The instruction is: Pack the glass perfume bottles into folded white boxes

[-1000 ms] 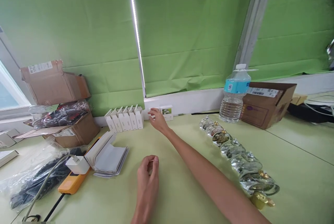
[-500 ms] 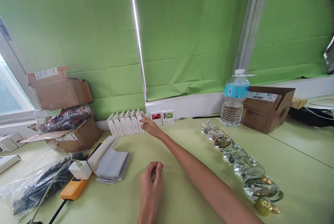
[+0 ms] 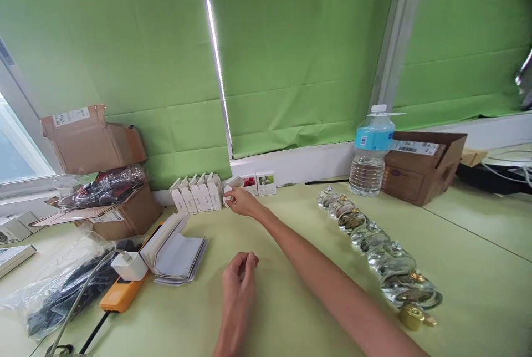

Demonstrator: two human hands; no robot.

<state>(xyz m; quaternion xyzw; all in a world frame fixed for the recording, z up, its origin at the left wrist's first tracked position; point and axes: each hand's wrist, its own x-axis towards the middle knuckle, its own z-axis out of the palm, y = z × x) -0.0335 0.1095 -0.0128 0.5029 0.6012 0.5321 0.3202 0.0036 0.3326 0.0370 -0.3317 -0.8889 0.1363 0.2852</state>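
Note:
My right hand (image 3: 242, 202) reaches far across the green table (image 3: 291, 268) and pinches a small open white box (image 3: 230, 187), tilted away from the end of a row of similar white boxes (image 3: 195, 197). Just right of it stand two closed little boxes, one with a red picture (image 3: 249, 183) and one with a green picture (image 3: 266, 181). My left hand (image 3: 239, 279) rests on the table nearer to me, fingers curled together; what they hold, if anything, is hidden.
A line of glass bottles (image 3: 369, 240) with gold caps runs down the right side. A water bottle (image 3: 371, 149) and a cardboard box (image 3: 424, 164) stand behind it. On the left are folded white cartons (image 3: 174, 249), an orange power strip (image 3: 122, 293), black bagged items (image 3: 62, 290) and stacked cardboard boxes (image 3: 95, 179).
My right hand moved left from the picture boxes to the end of the white row and took hold of the last box, pulling it out. The left hand barely moved.

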